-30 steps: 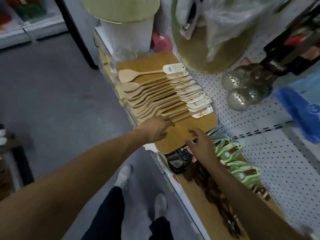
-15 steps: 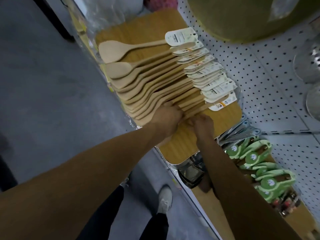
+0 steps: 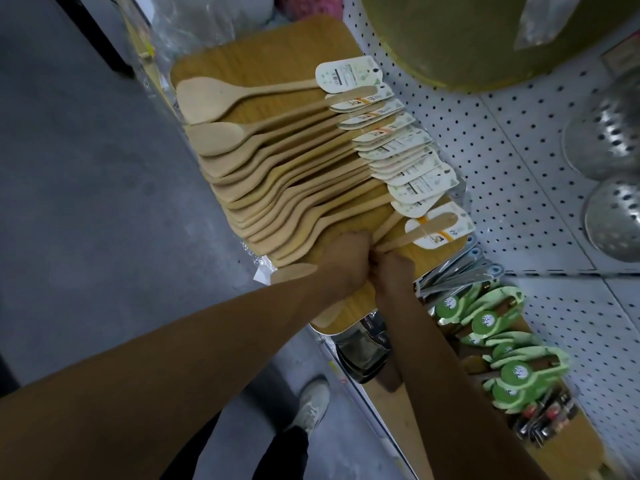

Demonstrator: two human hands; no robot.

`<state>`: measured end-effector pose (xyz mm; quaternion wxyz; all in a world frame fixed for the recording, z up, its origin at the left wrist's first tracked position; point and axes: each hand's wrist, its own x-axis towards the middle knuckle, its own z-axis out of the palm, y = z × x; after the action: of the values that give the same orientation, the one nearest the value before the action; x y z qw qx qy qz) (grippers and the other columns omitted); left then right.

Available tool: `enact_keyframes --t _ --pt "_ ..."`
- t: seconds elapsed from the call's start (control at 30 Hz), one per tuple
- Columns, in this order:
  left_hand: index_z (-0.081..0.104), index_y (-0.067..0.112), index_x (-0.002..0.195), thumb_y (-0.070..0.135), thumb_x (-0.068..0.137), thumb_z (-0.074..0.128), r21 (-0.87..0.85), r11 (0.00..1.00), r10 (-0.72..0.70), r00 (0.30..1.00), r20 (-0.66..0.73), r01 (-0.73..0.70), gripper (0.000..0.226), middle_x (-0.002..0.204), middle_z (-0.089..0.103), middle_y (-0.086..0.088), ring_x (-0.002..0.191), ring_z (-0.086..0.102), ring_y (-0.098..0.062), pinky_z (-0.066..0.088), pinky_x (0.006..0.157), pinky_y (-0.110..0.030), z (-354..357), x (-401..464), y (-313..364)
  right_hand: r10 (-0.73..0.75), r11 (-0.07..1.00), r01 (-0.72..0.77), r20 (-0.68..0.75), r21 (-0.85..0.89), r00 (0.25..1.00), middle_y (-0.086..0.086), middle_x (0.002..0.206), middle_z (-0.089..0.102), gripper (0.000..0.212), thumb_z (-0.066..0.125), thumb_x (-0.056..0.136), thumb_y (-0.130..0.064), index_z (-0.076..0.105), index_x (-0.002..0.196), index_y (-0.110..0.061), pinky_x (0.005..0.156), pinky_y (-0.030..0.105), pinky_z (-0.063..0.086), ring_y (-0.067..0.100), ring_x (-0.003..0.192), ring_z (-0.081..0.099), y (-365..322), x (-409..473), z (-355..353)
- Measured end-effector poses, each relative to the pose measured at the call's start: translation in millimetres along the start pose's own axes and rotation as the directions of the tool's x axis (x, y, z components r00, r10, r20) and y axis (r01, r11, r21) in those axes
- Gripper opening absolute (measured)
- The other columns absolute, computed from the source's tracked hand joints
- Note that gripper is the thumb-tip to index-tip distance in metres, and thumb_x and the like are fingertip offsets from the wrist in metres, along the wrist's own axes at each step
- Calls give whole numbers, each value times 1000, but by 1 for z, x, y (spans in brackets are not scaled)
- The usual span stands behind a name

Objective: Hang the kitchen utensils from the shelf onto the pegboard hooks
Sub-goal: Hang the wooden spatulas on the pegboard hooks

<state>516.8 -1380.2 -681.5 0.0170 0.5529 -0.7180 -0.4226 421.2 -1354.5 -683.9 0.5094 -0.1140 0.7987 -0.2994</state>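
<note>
our left hand (image 3: pixel 346 261) and right hand (image 3: pixel 391 271) both curl round the nearest spoons (image 3: pixel 408 233) | spoon row (image 3: pixel 284 188) fanned on board (image 3: pixel 242 60), shelf | green packs (image 3: pixel 485 320) right | pegboard (image 3: pixel 519 168), strainers (image 3: pixel 609 223) behind

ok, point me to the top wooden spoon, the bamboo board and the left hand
top wooden spoon (image 3: pixel 207 98), head view, on its bowl.
bamboo board (image 3: pixel 277 53), head view, on bare surface near its far edge.
left hand (image 3: pixel 343 261), head view, on its back.
</note>
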Motion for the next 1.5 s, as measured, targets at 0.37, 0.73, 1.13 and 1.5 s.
enact_keyframes --t 0.37,0.73,1.13,1.5 --pt "65 12 128 8 95 61 -341 940 85 981 176 -20 33 113 68 -7 100 64 -24 55 89 -40 12 -73 45 -179 982 184 -128 30 976 9 80 68 8 55 93 2 62 96 0 63 31 60 17 68 66 28 -97 -81" --pt "69 2 112 -12 86 61 -461 887 6 998 55 20 31 77 62 -2 72 58 -8 46 69 -17 7 -204 106 -219 965 215 12 148 976 9 77 66 14 51 99 -3 60 89 -4 63 35 61 18 65 66 46 -220 -163" --pt "64 -3 118 -28 77 64 -499 865 197 951 239 -54 48 59 70 12 64 66 4 56 76 -28 26 -332 187 -312 936 313 -33 163 950 17 90 69 8 56 95 -1 58 93 -8 71 46 61 31 79 69 109 -338 -272" --pt "63 11 91 -19 77 72 -436 880 355 872 338 -189 34 68 67 2 67 66 -19 55 51 -28 43 -439 278 -381 837 474 -329 275 864 2 72 59 20 54 96 2 58 92 -17 62 43 59 25 71 62 175 -479 -365"
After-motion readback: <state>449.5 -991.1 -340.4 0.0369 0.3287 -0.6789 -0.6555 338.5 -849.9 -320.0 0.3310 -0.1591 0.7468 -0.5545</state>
